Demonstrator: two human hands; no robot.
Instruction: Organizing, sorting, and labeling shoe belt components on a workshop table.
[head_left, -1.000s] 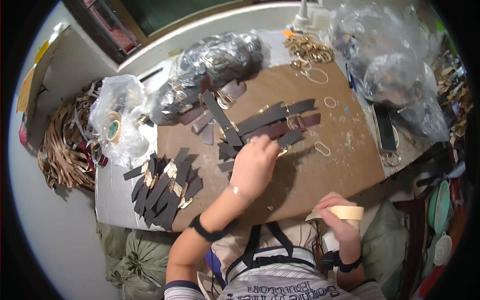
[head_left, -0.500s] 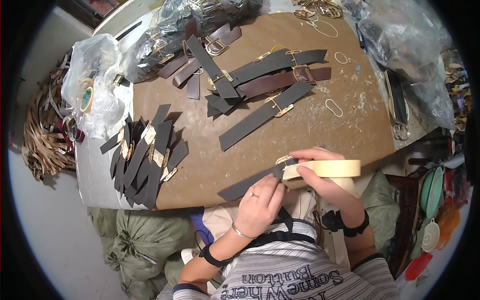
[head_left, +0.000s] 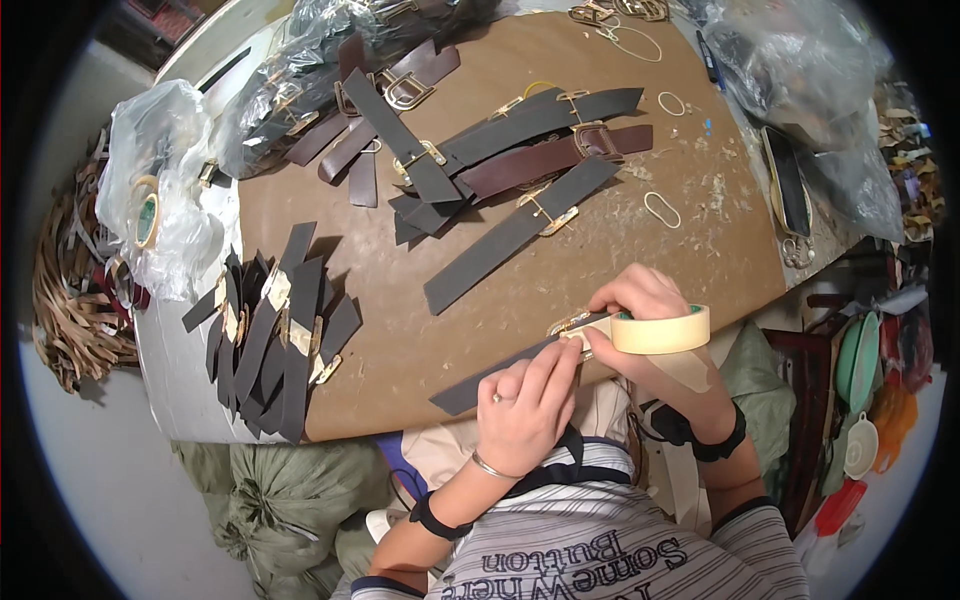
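Note:
A dark leather strap [head_left: 478, 386] lies aslant at the near edge of the table, with a gold buckle [head_left: 568, 324] at its upper part. My left hand [head_left: 522, 412] is closed, its fingertips pressing the strap and the end of a tape strip next to the buckle. My right hand [head_left: 640, 292] grips a roll of cream masking tape [head_left: 660, 336] just right of the strap; a short length of tape runs from the roll to my left fingertips. The strap's right end is hidden under my right hand.
Taped dark straps [head_left: 268, 345] are heaped at the left. Black and brown buckled straps [head_left: 520, 205] lie mid-table. A second tape roll [head_left: 147, 212] rests on plastic at far left. A phone [head_left: 787, 180] lies at the right edge; green sacks [head_left: 290, 490] stand below the table.
My left fingers have moved up and right onto the tape end at the buckle. The roll has tilted and shifted slightly left in my right hand, whose fingers have curled. The whole view has shifted slightly.

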